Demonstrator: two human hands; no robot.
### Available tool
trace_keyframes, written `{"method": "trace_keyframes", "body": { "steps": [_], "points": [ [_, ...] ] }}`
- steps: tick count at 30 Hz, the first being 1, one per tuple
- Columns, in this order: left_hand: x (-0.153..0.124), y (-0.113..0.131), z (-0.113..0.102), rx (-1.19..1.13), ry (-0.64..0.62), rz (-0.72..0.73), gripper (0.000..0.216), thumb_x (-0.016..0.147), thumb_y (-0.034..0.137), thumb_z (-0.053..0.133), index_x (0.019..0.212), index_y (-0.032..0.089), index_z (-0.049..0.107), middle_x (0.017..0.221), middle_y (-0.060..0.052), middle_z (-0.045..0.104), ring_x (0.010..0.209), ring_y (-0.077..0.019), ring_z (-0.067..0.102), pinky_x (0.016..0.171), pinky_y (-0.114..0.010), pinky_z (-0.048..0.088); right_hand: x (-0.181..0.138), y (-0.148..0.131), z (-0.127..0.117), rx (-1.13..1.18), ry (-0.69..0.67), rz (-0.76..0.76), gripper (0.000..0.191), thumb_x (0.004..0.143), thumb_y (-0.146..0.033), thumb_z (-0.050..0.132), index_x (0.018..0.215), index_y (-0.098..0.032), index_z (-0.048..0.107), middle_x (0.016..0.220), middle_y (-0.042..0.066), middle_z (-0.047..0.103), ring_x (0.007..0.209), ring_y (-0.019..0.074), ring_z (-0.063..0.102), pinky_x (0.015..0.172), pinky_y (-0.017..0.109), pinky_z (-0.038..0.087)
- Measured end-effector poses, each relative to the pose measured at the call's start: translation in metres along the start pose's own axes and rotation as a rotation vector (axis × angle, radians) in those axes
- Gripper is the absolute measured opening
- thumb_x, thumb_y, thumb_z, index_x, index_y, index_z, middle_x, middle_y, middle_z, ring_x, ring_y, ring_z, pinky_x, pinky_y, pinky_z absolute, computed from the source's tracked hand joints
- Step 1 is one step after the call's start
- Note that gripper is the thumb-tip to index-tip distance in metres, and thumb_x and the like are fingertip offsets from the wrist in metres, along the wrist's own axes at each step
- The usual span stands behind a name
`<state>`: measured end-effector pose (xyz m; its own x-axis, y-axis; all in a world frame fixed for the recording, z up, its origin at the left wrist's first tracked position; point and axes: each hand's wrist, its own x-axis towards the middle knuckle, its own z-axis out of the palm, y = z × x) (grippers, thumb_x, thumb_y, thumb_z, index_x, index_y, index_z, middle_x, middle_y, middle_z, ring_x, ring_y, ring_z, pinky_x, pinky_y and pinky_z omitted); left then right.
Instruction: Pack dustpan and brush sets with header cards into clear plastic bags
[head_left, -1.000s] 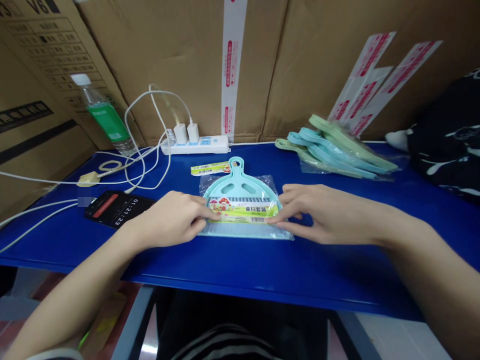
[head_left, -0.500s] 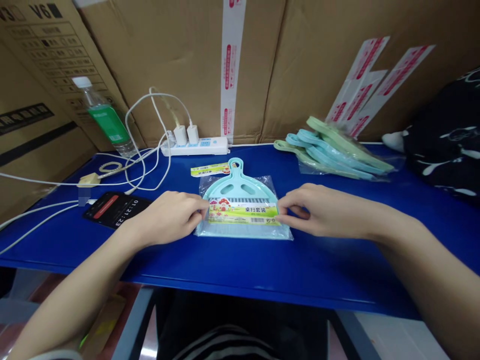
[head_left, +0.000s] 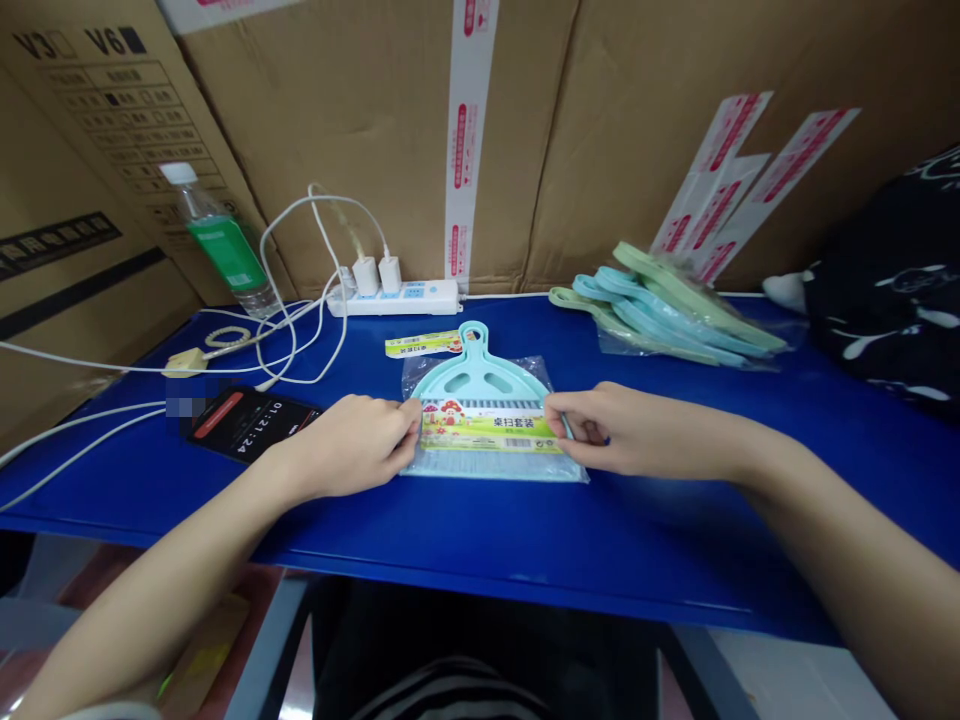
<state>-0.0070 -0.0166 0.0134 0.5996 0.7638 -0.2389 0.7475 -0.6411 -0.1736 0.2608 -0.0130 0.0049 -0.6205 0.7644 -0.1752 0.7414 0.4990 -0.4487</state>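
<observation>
A light blue dustpan and brush set lies in a clear plastic bag on the blue table, its handle pointing away from me. A printed paper label with mushrooms runs across it. At its left edge, the curled fingers of my left hand hold the side of the set. My right hand pinches the opposite edge by the label's end, thumb and index finger closed there. Which layer the fingertips grip, label, bag or pan rim, is hidden. Just behind lies a second printed label strip, partly under the handle.
Several green and blue dustpans in plastic are piled at the back right, beside a black patterned cloth item. To the left are a phone, white cables, a power strip and a water bottle. Cardboard stands behind.
My right hand has moved slightly left, and its fingers have closed on the set's right edge. My left hand stays at the left edge. The camera view has shifted a little.
</observation>
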Motion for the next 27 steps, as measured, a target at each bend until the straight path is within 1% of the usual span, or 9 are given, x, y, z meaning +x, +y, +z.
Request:
{"method": "trace_keyframes", "body": {
  "steps": [9,11,13,16,18,20,23,24,27],
  "points": [
    [0.001,-0.001,0.0,0.012,0.002,-0.016,0.017,0.089,0.022,0.034,0.083,0.018,0.05,0.069,-0.002,0.065,0.061,-0.0179,0.062,0.054,-0.028,0.039,0.001,-0.004,-0.001,-0.016,-0.054,0.0,0.016,0.084,-0.035,0.044,0.072,-0.024,0.041,0.051,-0.006,0.047,0.045,0.0116,0.04,0.048,0.026,0.031],
    [0.001,-0.002,-0.001,0.027,-0.016,-0.034,0.017,0.089,0.022,0.034,0.083,0.018,0.049,0.07,-0.003,0.065,0.063,-0.0192,0.063,0.054,-0.029,0.038,0.0,-0.002,-0.007,-0.016,0.009,-0.005,0.018,0.086,-0.039,0.043,0.076,-0.024,0.045,0.052,-0.005,0.048,0.046,0.0127,0.042,0.049,0.027,0.033],
    [0.001,-0.002,-0.001,0.036,-0.031,-0.046,0.016,0.089,0.021,0.034,0.083,0.018,0.049,0.07,-0.003,0.065,0.064,-0.0201,0.063,0.055,-0.029,0.039,-0.003,0.006,-0.015,-0.079,0.248,0.065,0.019,0.086,-0.041,0.043,0.08,-0.024,0.049,0.054,-0.002,0.05,0.049,0.0153,0.046,0.051,0.029,0.034],
    [0.0,-0.003,-0.002,0.042,-0.049,-0.06,0.016,0.09,0.022,0.034,0.084,0.019,0.048,0.069,-0.003,0.065,0.064,-0.0206,0.063,0.055,-0.03,0.038,-0.011,0.031,-0.028,-0.354,0.854,0.329,0.019,0.084,-0.039,0.046,0.09,-0.023,0.054,0.076,0.009,0.058,0.074,0.0269,0.056,0.058,0.036,0.038],
    [0.0,-0.003,-0.002,0.047,-0.058,-0.065,0.016,0.09,0.022,0.034,0.084,0.019,0.048,0.069,-0.002,0.065,0.064,-0.0207,0.063,0.055,-0.029,0.038,-0.016,0.05,-0.032,-0.529,1.027,0.471,0.03,0.086,-0.041,0.043,0.102,-0.021,0.058,0.097,0.019,0.058,0.094,0.038,0.053,0.061,0.041,0.039],
    [0.0,-0.002,-0.003,0.046,-0.064,-0.068,0.016,0.09,0.021,0.033,0.084,0.019,0.048,0.07,-0.002,0.064,0.064,-0.0208,0.063,0.056,-0.029,0.037,-0.017,0.062,-0.033,-0.593,0.978,0.582,0.03,0.088,-0.038,0.04,0.097,-0.021,0.063,0.095,0.02,0.059,0.092,0.0394,0.053,0.058,0.041,0.039],
    [0.0,-0.002,-0.004,0.042,-0.072,-0.074,0.016,0.091,0.021,0.033,0.085,0.02,0.048,0.069,-0.002,0.064,0.063,-0.0212,0.063,0.055,-0.029,0.036,-0.011,0.064,-0.031,-0.632,0.746,0.73,0.03,0.087,-0.018,0.038,0.084,-0.013,0.067,0.09,0.022,0.062,0.086,0.0356,0.058,0.054,0.036,0.038],
    [0.0,-0.002,-0.004,0.042,-0.072,-0.077,0.016,0.091,0.022,0.033,0.085,0.02,0.048,0.069,-0.002,0.064,0.063,-0.0214,0.063,0.055,-0.029,0.036,-0.008,0.062,-0.031,-0.648,0.739,0.746,0.032,0.084,-0.009,0.036,0.083,-0.011,0.068,0.09,0.023,0.063,0.086,0.0343,0.059,0.054,0.035,0.038],
    [0.0,-0.002,-0.005,0.035,-0.061,-0.084,0.018,0.092,0.023,0.032,0.084,0.02,0.048,0.069,-0.002,0.064,0.065,-0.022,0.063,0.056,-0.029,0.036,0.0,0.055,-0.031,-0.714,0.726,0.687,0.035,0.081,-0.001,0.034,0.089,-0.007,0.068,0.093,0.023,0.064,0.087,0.0314,0.06,0.056,0.034,0.038]
  ]
}}
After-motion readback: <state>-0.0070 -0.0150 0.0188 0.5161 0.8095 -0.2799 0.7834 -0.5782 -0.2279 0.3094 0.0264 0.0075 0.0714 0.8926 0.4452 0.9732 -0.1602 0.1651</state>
